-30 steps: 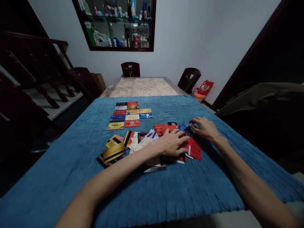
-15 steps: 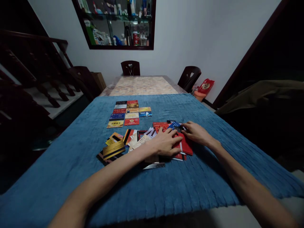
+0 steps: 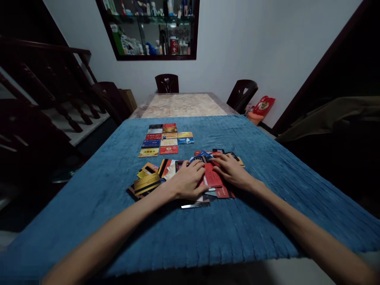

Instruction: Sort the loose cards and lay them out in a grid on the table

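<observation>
My left hand (image 3: 187,181) lies palm down on a heap of loose cards, its fingers spread over them. Beside it my right hand (image 3: 233,171) rests on the heap's right part, fingers apart and touching the cards. Between the two hands shows a red card (image 3: 213,177), with another red card (image 3: 225,192) just below it. Under my left hand a silvery card (image 3: 196,204) sticks out at the near side. Left of that hand lie a gold card (image 3: 147,184) with a dark stripe and a yellow card (image 3: 148,169). My palms hide part of the heap.
Beyond the heap, several cards lie face up in rows, among them a yellow card (image 3: 149,152) and a red card (image 3: 169,150). A blue cloth (image 3: 97,190) covers the near table. Chairs, including a dark chair (image 3: 242,95), stand around the far end.
My left hand has shifted a little left on the heap, and my right hand has moved left onto the cards. Some cards at the heap's right have shifted; the view has turned slightly.
</observation>
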### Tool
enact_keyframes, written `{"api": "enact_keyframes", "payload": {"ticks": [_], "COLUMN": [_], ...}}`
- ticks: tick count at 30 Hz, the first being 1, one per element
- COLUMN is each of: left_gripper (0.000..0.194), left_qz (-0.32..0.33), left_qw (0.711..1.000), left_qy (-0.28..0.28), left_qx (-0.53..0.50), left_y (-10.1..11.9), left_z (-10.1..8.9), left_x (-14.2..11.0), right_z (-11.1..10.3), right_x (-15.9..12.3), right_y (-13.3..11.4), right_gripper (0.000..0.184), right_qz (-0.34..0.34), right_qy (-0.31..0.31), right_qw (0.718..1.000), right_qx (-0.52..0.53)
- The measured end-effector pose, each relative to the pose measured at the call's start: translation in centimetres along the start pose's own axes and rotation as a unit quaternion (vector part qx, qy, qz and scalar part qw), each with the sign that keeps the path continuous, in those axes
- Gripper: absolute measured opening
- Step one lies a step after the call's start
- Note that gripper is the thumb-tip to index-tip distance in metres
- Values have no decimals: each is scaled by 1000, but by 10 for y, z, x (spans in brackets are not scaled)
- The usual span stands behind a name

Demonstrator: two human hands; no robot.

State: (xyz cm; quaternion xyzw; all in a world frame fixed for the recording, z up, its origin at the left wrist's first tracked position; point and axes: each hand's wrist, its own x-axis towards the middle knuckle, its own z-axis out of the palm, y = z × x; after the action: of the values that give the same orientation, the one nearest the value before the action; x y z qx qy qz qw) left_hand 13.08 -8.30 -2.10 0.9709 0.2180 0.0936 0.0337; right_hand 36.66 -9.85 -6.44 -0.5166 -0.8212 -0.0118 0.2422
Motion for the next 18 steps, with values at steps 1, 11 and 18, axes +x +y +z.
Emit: {"api": "enact_keyframes", "payload": {"ticks": [1,11,18], "left_gripper": [39,31,31], "left_qz": [-5,4,35], "left_qw": [1000,998,998], "left_qy": [3,39,51], "left_qx": [1,-39,14], "left_y": [-1,-18,-21], "left_z": [-1,7,6], "left_x": [-3,-23,-26], "right_z": [0,-9,-11], "right_x": [0,1,0], "right_y": [1,-13,-18], "right_gripper": [35,35,41], "right_qz": [4,-57,-111], "right_qy": [2,-3,-54], "right_qw": [1000,998,992], "right_qx": [-9,-8,-6]}}
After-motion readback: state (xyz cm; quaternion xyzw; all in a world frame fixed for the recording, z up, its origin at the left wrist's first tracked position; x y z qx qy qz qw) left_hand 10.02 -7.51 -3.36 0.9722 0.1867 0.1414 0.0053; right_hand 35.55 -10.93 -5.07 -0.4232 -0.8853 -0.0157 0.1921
